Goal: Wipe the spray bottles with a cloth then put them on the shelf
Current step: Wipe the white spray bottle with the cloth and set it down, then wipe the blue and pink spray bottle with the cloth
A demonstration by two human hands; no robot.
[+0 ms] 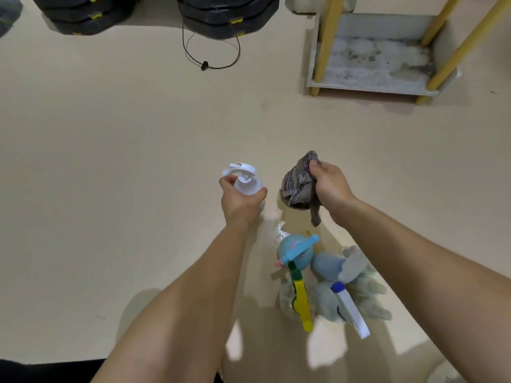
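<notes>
Two grips are engaged above the beige floor [138, 161]: the left-hand grip [240, 201] is curled round the neck of a white plastic spray bottle [246, 181], seen from above, and the right-hand grip [330, 186] clenches a bunched grey striped cloth [298, 183] just beside that bottle, apart from it. Several more spray bottles stand clustered on the floor beneath the right forearm, among them a round light-blue bottle [294, 254], one with a yellow-and-green trigger [301, 302] and one with a white trigger [351, 310]. A grey tray shelf on yellow legs [370, 84] stands well apart, at upper right
</notes>
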